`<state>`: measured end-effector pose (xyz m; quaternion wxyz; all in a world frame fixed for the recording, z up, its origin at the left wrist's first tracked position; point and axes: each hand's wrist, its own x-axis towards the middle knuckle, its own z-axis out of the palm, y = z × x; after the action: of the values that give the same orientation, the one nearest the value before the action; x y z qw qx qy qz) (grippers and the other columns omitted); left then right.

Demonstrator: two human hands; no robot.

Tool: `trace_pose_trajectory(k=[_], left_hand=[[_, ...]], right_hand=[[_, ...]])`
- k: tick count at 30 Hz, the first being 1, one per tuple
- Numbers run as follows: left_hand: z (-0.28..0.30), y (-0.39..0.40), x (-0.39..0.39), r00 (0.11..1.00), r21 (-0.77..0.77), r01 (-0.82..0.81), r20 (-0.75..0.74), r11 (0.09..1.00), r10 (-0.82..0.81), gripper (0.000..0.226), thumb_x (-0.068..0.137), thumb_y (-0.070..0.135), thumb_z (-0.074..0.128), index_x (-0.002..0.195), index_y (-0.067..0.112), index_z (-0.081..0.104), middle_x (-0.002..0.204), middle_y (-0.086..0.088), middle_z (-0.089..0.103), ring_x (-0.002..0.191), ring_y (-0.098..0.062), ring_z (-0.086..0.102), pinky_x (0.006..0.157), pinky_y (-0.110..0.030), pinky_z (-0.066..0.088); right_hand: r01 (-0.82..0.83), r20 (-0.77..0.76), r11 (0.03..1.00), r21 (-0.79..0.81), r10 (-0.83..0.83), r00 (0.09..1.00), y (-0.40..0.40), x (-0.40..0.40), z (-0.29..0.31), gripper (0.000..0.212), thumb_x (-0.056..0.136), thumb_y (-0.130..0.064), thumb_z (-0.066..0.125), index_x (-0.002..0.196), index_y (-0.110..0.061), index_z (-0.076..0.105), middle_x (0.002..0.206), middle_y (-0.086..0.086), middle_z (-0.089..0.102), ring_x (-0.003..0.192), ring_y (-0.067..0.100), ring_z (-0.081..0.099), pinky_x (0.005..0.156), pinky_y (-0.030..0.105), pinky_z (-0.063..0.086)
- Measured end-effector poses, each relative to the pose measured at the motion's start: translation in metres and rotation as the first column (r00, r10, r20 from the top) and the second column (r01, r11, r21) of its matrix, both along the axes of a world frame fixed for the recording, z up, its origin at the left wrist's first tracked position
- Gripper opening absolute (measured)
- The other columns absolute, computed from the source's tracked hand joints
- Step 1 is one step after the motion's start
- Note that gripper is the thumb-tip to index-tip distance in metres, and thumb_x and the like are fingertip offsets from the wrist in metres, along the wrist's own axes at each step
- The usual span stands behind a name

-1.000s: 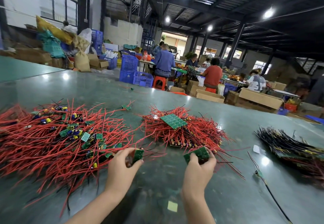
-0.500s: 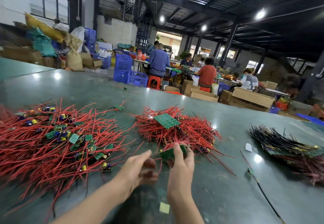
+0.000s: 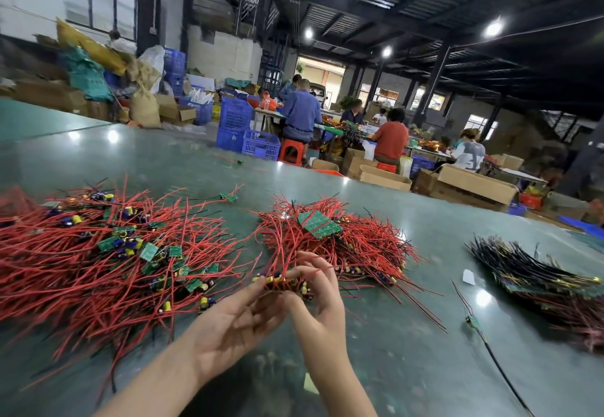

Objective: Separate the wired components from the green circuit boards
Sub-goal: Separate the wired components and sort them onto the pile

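Observation:
My left hand (image 3: 238, 315) and my right hand (image 3: 318, 299) meet over the table's front middle. Together they pinch a small strip of board (image 3: 283, 281) with yellow and blue components and red wires fanning upward; the left hand is motion-blurred. Just behind it lies the middle pile of red wires (image 3: 359, 253) with a green circuit board (image 3: 318, 224) on top. To the left spreads a wide heap of red wired components (image 3: 98, 263) mixed with small green boards.
A bundle of black wires (image 3: 536, 273) lies at the right. A loose wired component (image 3: 472, 322), a white paper scrap (image 3: 469, 276) and a pale sticker (image 3: 310, 384) sit on the green table (image 3: 408, 367). People work at tables far behind.
My hands were apart, each gripping a green board piece; they have come together and now grip one wired strip, components up, at the middle pile's front edge.

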<state>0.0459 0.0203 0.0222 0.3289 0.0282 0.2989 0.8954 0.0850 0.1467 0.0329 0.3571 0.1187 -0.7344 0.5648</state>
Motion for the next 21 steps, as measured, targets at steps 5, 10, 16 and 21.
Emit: trace_pose_trajectory(k=[5,10,16,21], left_hand=[[0.003,-0.003,0.0,1.0,0.029,-0.022,0.005,0.999,0.021,0.054,0.041,0.01,0.093,0.086,-0.008,0.069,0.075,-0.02,0.068,0.068,-0.025,0.07,0.065,-0.039,0.06],[0.004,-0.005,0.0,0.998,0.007,-0.041,-0.053,0.999,0.042,0.025,0.071,0.0,0.058,0.095,-0.005,0.059,0.076,-0.021,0.068,0.069,-0.026,0.071,0.064,-0.036,0.06],[0.005,-0.004,-0.002,0.986,-0.098,-0.091,-0.152,0.991,0.075,0.025,0.065,-0.007,0.059,0.089,-0.002,0.06,0.082,-0.024,0.07,0.064,-0.027,0.071,0.056,-0.032,0.059],[-0.002,0.0,-0.007,0.978,-0.171,-0.141,-0.179,0.975,0.11,0.036,0.065,-0.001,0.065,0.1,-0.002,0.055,0.083,-0.021,0.071,0.064,-0.025,0.07,0.059,-0.03,0.059]], right_hand=[[-0.014,0.05,0.992,-0.126,0.02,0.999,-0.001,-0.004,-0.003,0.028,0.081,0.001,0.046,0.087,-0.016,0.067,0.1,-0.003,0.062,0.1,0.008,0.057,0.085,0.021,0.046],[-0.079,0.167,0.867,-0.492,0.183,0.969,0.003,-0.011,-0.002,0.016,0.089,-0.013,0.054,0.102,-0.011,0.062,0.089,-0.002,0.071,0.081,0.007,0.064,0.07,0.021,0.052],[-0.098,0.266,0.773,-0.627,0.331,0.905,0.014,-0.012,0.0,0.017,0.079,-0.023,0.059,0.084,-0.011,0.07,0.077,0.004,0.069,0.068,0.013,0.064,0.061,0.023,0.053],[-0.147,0.418,0.901,-0.409,0.328,0.847,0.02,-0.008,0.001,0.013,0.068,-0.018,0.072,0.08,-0.012,0.074,0.079,0.006,0.072,0.071,0.013,0.064,0.067,0.023,0.054]])
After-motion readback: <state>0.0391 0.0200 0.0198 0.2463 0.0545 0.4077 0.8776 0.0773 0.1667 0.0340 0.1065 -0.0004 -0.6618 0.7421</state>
